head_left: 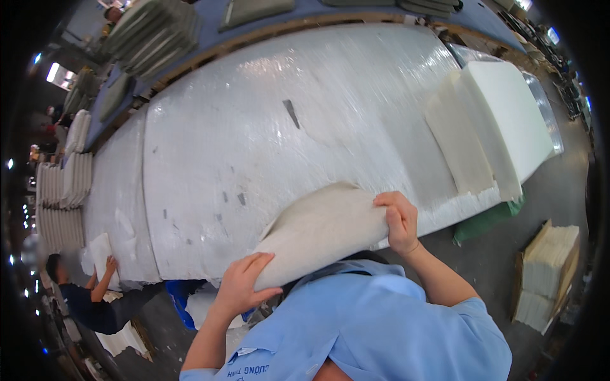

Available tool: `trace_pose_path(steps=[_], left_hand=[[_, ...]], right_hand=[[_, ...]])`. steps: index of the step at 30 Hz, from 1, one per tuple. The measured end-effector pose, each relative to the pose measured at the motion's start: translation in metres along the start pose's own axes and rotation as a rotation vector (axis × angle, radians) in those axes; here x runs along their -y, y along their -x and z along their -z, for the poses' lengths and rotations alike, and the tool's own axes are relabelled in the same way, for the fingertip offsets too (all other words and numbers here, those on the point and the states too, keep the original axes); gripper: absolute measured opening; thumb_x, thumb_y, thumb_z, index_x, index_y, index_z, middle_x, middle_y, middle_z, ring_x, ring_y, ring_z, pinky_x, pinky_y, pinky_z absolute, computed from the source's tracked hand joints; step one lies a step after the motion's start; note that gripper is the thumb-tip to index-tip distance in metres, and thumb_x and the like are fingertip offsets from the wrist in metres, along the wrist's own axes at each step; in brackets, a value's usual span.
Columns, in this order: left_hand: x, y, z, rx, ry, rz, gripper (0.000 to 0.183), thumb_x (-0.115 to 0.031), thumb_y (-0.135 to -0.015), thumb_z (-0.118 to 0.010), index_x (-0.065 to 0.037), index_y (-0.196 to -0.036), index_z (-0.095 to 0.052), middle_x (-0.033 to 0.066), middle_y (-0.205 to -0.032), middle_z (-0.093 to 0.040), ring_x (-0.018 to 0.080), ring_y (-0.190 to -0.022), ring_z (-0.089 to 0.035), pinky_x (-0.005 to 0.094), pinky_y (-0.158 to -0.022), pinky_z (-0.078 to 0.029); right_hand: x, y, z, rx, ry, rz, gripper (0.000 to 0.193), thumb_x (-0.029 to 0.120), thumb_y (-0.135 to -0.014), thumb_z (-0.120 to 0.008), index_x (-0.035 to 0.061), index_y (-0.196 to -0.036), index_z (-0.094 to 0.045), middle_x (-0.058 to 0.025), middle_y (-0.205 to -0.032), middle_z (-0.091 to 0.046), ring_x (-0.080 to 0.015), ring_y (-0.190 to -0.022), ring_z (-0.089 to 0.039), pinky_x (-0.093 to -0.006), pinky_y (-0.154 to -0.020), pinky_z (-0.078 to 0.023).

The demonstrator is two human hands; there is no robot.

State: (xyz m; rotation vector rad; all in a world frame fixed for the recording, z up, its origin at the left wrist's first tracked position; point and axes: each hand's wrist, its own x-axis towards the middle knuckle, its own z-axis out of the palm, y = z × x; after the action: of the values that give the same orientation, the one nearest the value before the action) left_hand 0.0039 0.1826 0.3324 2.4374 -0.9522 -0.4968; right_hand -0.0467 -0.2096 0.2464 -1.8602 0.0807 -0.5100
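A cream, cloth-like padded piece (324,232) curves between my two hands, close against my body at the near edge of the plastic-wrapped work surface (254,133). My left hand (244,284) is closed on its lower left end, thumb on the near side and fingers over the top. At the right end, my right hand (399,221) grips the edge with the fingers curled over it and the thumb below. The pad's far edge is folded and touches the plastic. Its underside is hidden.
A white foam block (508,114) with beige sheets stands at the surface's right end. Stacked pads (152,38) lie on a blue table behind. A co-worker (89,295) handles a white piece at left. A box of cream sheets (548,276) sits on the floor at right.
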Motion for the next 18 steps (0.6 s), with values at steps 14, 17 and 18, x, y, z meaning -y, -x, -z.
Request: trace_pose_path(steps=[14,17,18], left_hand=[[-0.029,-0.113,-0.014,-0.253,-0.33,0.12,0.074,-0.047,-0.069,-0.091,-0.004,-0.122,-0.063,0.0141,-0.102,-0.069,0.036,-0.09,-0.068,0.0471,-0.08,-0.054],[-0.005,-0.101,-0.006,-0.246,-0.345,0.13,0.075,-0.052,-0.067,-0.091,-0.005,-0.119,-0.066,0.0129,-0.098,-0.069,0.0344,-0.091,-0.069,0.0465,-0.08,-0.054],[0.0,-0.1,-0.002,-0.266,-0.346,0.107,0.075,-0.053,-0.067,-0.091,-0.005,-0.119,-0.066,0.0127,-0.098,-0.07,0.0341,-0.091,-0.069,0.0466,-0.081,-0.053]], right_hand=[[0.041,-0.094,-0.047,0.5,0.684,0.568,0.074,0.064,-0.067,-0.085,0.0069,-0.11,-0.069,-0.0092,-0.099,-0.069,-0.03,-0.093,-0.067,-0.0424,-0.083,-0.05],[0.02,-0.112,-0.015,0.558,0.676,0.436,0.075,0.066,-0.068,-0.086,0.0067,-0.109,-0.068,-0.0106,-0.098,-0.07,-0.0319,-0.093,-0.069,-0.0425,-0.082,-0.054],[0.006,-0.116,-0.005,0.553,0.617,0.403,0.076,0.067,-0.068,-0.086,0.0062,-0.109,-0.068,-0.0116,-0.098,-0.07,-0.0327,-0.093,-0.07,-0.0422,-0.082,-0.055]])
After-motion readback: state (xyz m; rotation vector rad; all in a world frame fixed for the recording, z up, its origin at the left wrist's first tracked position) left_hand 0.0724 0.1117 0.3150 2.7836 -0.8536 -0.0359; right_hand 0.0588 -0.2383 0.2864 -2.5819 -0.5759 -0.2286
